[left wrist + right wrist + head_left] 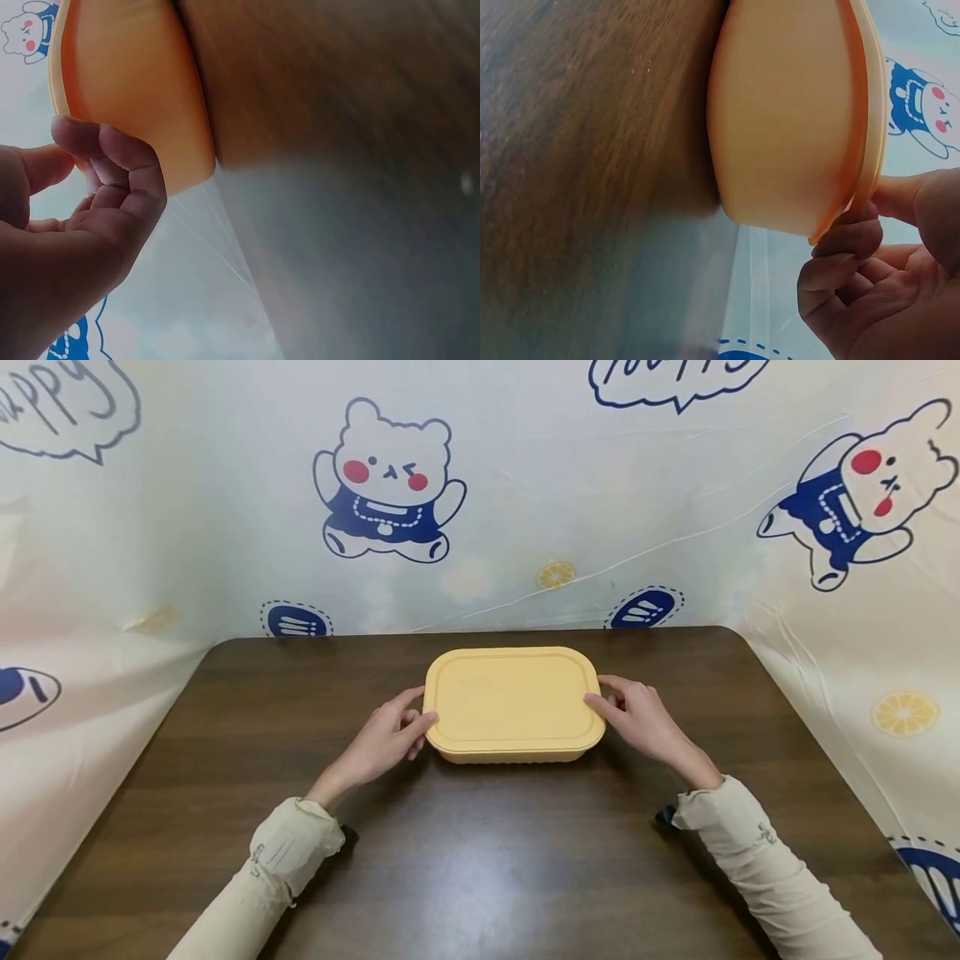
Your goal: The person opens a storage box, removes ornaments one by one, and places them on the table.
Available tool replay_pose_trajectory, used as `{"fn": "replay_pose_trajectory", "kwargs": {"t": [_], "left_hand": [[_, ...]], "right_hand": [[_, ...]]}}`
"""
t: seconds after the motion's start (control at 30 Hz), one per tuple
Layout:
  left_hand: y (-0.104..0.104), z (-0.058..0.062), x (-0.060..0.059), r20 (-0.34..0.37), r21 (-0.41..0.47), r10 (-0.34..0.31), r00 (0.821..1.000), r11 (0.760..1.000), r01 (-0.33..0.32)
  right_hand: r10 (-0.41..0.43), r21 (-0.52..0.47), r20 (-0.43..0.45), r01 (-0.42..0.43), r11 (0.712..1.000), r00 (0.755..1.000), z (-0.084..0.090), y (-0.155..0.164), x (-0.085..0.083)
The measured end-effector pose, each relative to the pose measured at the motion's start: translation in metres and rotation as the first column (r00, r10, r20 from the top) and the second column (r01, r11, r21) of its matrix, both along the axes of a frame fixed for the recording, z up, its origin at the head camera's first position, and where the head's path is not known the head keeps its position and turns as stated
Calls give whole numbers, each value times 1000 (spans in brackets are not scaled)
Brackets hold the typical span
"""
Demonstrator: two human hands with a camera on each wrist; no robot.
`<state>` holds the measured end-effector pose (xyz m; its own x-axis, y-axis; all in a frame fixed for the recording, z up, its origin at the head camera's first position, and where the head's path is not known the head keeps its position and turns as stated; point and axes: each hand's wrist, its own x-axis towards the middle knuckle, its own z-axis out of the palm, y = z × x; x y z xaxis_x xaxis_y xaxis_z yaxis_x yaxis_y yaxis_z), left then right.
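Note:
A yellow lidded box, rectangular with rounded corners, stands on the wooden table with its lid on. My left hand pinches the rim at the box's left end, thumb on top and fingers curled beneath. At the opposite end my right hand grips the rim in the same way, its thumb lying on the lid. Both wrist views show the side wall of the box and fingers bent under the lid's edge. What the box contains is hidden.
The dark brown table has rounded far corners. Behind it and along both sides hangs a pale cloth printed with cartoon bears and orange slices. Light-coloured sleeves cover both forearms.

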<state>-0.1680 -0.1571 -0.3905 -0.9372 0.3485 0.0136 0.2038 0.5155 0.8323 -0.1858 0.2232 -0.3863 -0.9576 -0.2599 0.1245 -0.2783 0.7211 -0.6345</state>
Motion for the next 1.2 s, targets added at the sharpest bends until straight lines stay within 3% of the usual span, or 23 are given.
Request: {"fn": "replay_pose_trajectory", "kwargs": {"t": [0.4,0.63,1.0,1.2], "left_hand": [[5,3,0,-11,-17,-12,1000,1000,12],[5,7,-3,3,-23,-9,1000,1000,9],[0,15,10,9,-39,30,1000,999,-30],[1,26,14,-13,-42,26,1000,999,-26]], "right_hand": [[-45,12,39,44,999,998,3,2,7],[-47,23,6,47,999,999,8,2,7],[-12,4,-17,12,1000,1000,16,-4,12],[5,4,-49,-5,1000,999,24,-2,15]]}}
